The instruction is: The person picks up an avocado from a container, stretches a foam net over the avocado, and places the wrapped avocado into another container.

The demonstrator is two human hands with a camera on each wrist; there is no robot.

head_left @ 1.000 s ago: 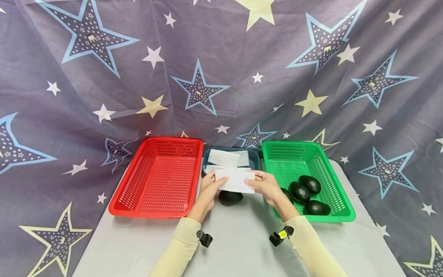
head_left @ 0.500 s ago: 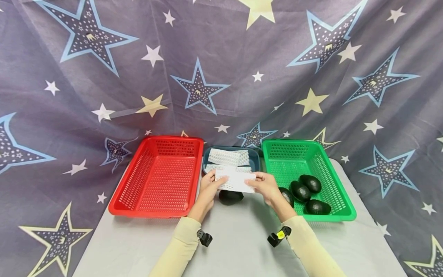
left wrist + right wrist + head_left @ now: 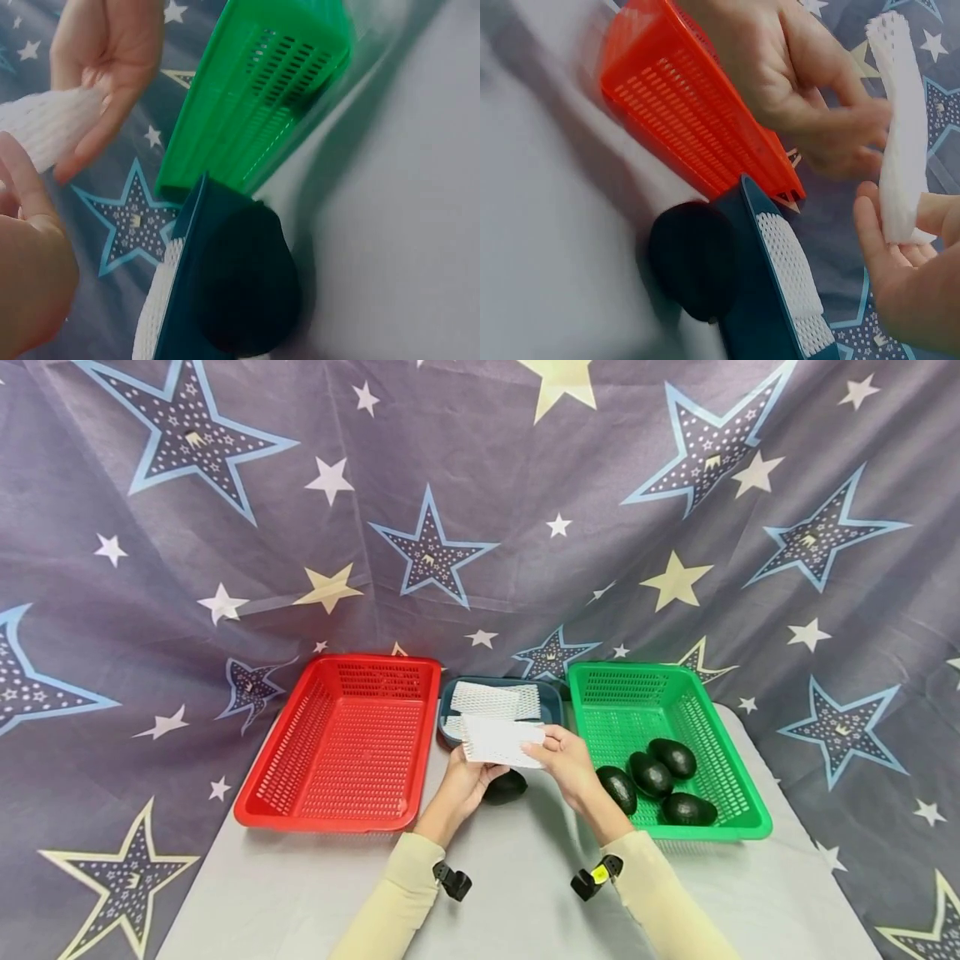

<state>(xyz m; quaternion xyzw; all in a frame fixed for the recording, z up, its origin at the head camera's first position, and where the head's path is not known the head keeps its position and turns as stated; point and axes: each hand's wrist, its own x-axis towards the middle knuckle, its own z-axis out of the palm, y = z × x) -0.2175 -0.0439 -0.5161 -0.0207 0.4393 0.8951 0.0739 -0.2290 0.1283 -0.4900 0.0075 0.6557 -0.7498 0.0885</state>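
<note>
A white foam net sleeve is held flat above the table. My right hand pinches its right end between thumb and fingers. My left hand is below its left end, the fingers extended toward the sleeve and blurred in the right wrist view; the sleeve partly hides them in the head view. Beneath the hands, a dark avocado lies on the table, in front of a dark blue tray. More foam net sleeves lie in that tray.
A red basket stands on the left. On the right, a green basket holds several avocados. A starry cloth hangs behind the table.
My left hand has loosened its pinch on the sleeve's left end and turned lower, below it. The sleeve has shifted slightly left and tilted, while my right hand still pinches it.
</note>
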